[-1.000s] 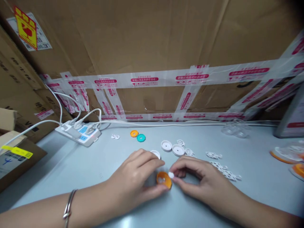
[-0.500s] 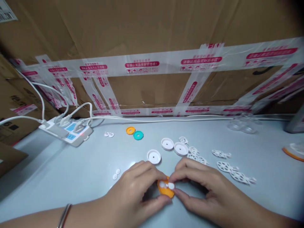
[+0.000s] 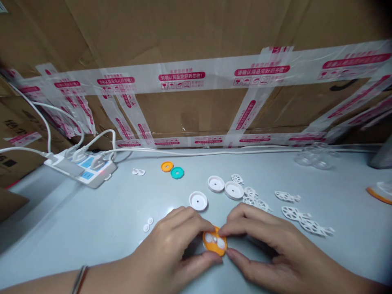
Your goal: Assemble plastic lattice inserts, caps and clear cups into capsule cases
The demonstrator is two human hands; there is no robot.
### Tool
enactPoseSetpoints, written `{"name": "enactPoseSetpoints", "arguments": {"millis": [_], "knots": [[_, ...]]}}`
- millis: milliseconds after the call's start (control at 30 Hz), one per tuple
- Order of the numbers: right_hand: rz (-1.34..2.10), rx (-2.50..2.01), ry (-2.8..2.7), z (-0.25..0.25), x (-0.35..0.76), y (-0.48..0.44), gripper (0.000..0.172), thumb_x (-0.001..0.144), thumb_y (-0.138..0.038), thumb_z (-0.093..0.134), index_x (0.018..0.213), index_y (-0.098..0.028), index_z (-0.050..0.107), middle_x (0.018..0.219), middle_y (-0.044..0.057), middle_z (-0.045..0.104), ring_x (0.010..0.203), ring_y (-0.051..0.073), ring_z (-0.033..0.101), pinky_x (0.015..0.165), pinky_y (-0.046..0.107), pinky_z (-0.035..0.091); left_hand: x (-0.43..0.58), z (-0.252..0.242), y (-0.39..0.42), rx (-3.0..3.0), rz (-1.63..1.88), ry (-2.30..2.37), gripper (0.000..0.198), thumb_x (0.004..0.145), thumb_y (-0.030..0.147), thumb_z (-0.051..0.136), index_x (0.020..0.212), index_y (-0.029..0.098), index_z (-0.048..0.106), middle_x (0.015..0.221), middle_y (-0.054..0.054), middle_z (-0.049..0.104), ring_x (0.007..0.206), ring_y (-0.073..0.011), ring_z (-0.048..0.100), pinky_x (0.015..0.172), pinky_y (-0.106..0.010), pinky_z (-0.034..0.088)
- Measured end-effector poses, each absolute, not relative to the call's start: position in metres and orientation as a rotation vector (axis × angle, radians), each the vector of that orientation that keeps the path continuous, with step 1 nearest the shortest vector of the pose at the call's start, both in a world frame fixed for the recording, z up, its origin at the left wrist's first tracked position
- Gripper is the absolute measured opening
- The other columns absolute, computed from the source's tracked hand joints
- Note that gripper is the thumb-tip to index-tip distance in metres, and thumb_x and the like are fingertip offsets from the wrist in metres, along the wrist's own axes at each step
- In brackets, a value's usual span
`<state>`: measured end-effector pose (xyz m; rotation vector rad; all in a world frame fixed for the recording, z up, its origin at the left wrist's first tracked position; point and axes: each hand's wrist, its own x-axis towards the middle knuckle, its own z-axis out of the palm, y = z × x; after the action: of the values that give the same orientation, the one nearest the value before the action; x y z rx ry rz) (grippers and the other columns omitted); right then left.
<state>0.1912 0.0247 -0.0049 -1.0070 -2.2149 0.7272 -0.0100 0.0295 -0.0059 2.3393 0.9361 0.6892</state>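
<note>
Both hands meet at a round orange plastic disc point(image 3: 211, 247) with small white gears point(image 3: 221, 243) sitting inside it. My left hand point(image 3: 180, 239) grips the disc's left side between fingers and thumb. On the other side, my right hand point(image 3: 260, 241) pinches the right rim, fingertips at the top and thumb at the lower edge. Just beyond the hands lie white round cups point(image 3: 198, 201), each with a small centre hole. Two small white gears point(image 3: 148, 225) rest left of my left hand. White spoked pieces point(image 3: 306, 220) lie to the right of my right hand.
Farther back are an orange ring point(image 3: 167, 166), a teal ring point(image 3: 177, 173) and small white pieces point(image 3: 138, 172). A power strip point(image 3: 81, 167) with plugged cables stands left. Clear plastic domes point(image 3: 317, 157) sit at the back right, before a taped cardboard box point(image 3: 199, 114).
The right gear now sits flatter and slightly lower in the orange disc. My right thumb and fingertips have spread a little along the rim. The camera view has shifted slightly.
</note>
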Motion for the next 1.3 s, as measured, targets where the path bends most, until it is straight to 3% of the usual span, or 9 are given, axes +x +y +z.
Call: {"name": "enactPoseSetpoints", "arguments": {"millis": [200,333,567,733,867,1000,1167,1300], "knots": [[0.392,-0.799,-2.344,-0.003,0.197,0.024,0.018,0.073,-0.007,0.057,0.083,-0.018,0.068,0.076,0.006,0.064,0.068,0.013,0.059,0.062,0.021,0.052,-0.010,-0.006,0.029,2.334,0.724,0.940,0.017,0.077,0.021,0.065,0.093,0.015,0.061,0.078,-0.003,0.064,0.074,-0.0147,0.059,0.066,-0.022,0.046],[0.396,-0.833,-2.346,-0.007,0.196,0.022,0.016,0.074,-0.009,0.059,0.082,-0.019,0.069,0.078,0.008,0.063,0.071,0.014,0.060,0.065,0.022,0.052,-0.011,-0.006,0.030,2.338,0.742,0.939,0.020,0.076,0.022,0.067,0.093,0.014,0.061,0.078,-0.004,0.065,0.071,-0.0143,0.059,0.064,-0.022,0.046],[0.706,-0.952,-2.259,-0.009,0.192,0.021,0.020,0.072,-0.011,0.061,0.091,-0.018,0.062,0.086,0.004,0.064,0.081,0.013,0.060,0.073,0.021,0.050,-0.012,-0.004,0.028,2.304,0.747,0.947,0.023,0.072,0.025,0.070,0.091,0.014,0.062,0.078,-0.004,0.066,0.070,-0.0141,0.061,0.062,-0.022,0.047],[0.975,-1.186,-2.176,-0.008,0.187,0.016,0.035,0.070,-0.018,0.067,0.103,-0.020,0.055,0.095,0.004,0.061,0.088,0.017,0.058,0.078,0.028,0.049,-0.014,-0.005,0.025,2.257,0.793,0.965,0.020,0.071,0.018,0.069,0.090,0.016,0.062,0.080,-0.003,0.067,0.069,-0.0129,0.062,0.060,-0.020,0.049],[1.341,-1.124,-1.875,-0.011,0.181,0.011,0.043,0.069,-0.018,0.068,0.108,-0.022,0.050,0.095,0.003,0.062,0.089,0.016,0.059,0.082,0.030,0.048,-0.015,-0.006,0.024,2.261,0.891,0.912,0.020,0.071,0.021,0.069,0.089,0.015,0.062,0.076,-0.003,0.067,0.064,-0.0119,0.061,0.056,-0.019,0.048],[1.631,-1.009,-1.546,-0.013,0.176,0.010,0.036,0.068,-0.020,0.070,0.099,-0.021,0.052,0.088,0.001,0.063,0.085,0.014,0.061,0.079,0.029,0.049,-0.015,-0.006,0.021,2.285,0.973,0.836,0.021,0.075,0.027,0.068,0.090,0.015,0.062,0.078,-0.004,0.068,0.066,-0.0119,0.063,0.059,-0.019,0.049],[1.707,-1.011,-1.417,-0.011,0.177,0.012,0.031,0.067,-0.021,0.072,0.093,-0.020,0.056,0.087,0.001,0.064,0.082,0.013,0.062,0.078,0.029,0.049,-0.020,0.001,0.026,2.387,1.051,0.784,0.029,0.075,0.036,0.066,0.093,0.014,0.060,0.079,-0.006,0.068,0.070,-0.0129,0.064,0.064,-0.021,0.051],[1.708,-1.045,-1.412,-0.009,0.179,0.016,0.032,0.069,-0.024,0.070,0.098,-0.019,0.057,0.093,0.004,0.065,0.085,0.013,0.062,0.082,0.031,0.049,-0.027,0.015,0.042,2.523,1.057,0.931,0.015,0.082,0.024,0.060,0.094,0.015,0.058,0.087,-0.006,0.066,0.081,-0.0158,0.061,0.073,-0.028,0.048]]}}
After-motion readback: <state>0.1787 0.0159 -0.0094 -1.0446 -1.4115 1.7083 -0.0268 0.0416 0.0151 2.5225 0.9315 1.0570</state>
